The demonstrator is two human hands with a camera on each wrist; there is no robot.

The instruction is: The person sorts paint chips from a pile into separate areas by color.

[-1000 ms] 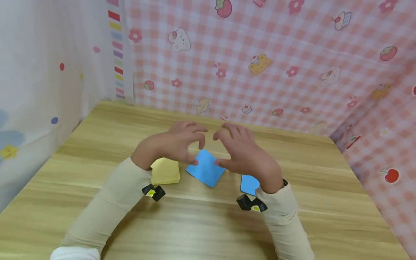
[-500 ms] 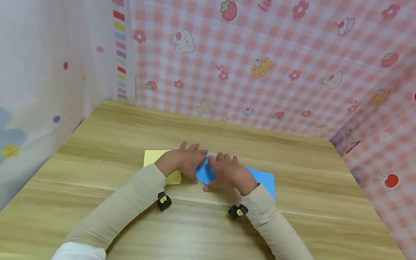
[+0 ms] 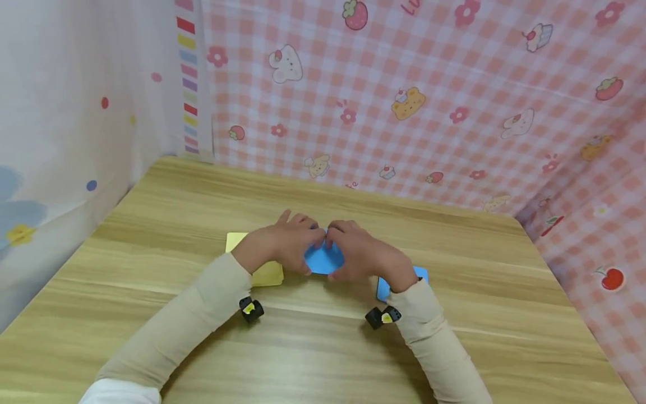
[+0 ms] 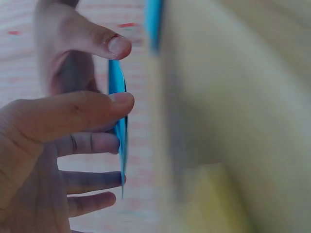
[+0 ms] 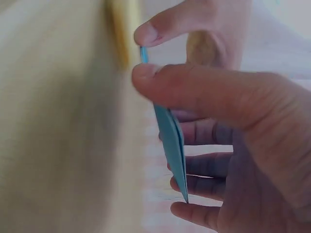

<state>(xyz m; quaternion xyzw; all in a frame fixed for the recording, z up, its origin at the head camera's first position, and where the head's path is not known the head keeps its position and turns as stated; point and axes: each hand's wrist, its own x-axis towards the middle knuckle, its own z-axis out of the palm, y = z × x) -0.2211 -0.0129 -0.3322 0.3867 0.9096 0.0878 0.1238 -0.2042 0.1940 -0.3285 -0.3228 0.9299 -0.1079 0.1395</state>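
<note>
Both hands hold a blue sheet of paper (image 3: 323,261) up over the middle of the table. My left hand (image 3: 287,244) grips its left side, and my right hand (image 3: 360,255) grips the right. From the left wrist, the paper (image 4: 117,77) shows edge-on, with the thumb on its near face and fingers behind. Two layers lie close together in the paper (image 5: 170,141) in the right wrist view, so it looks folded over. Partly under the left forearm lies a stack of yellow paper (image 3: 268,275). More blue paper (image 3: 383,289) lies beneath the right wrist.
The wood-grain table (image 3: 313,353) reaches back to a pink checked cloth (image 3: 373,73). A white cloth (image 3: 60,101) hangs along the left side. A small black wrist camera (image 3: 251,310) sits on the left sleeve, and another camera (image 3: 382,318) on the right.
The hands have come down and closer together onto the blue sheet. It showed as a diamond a second ago; now its lower edge is straight, with the sheet held between both hands.
</note>
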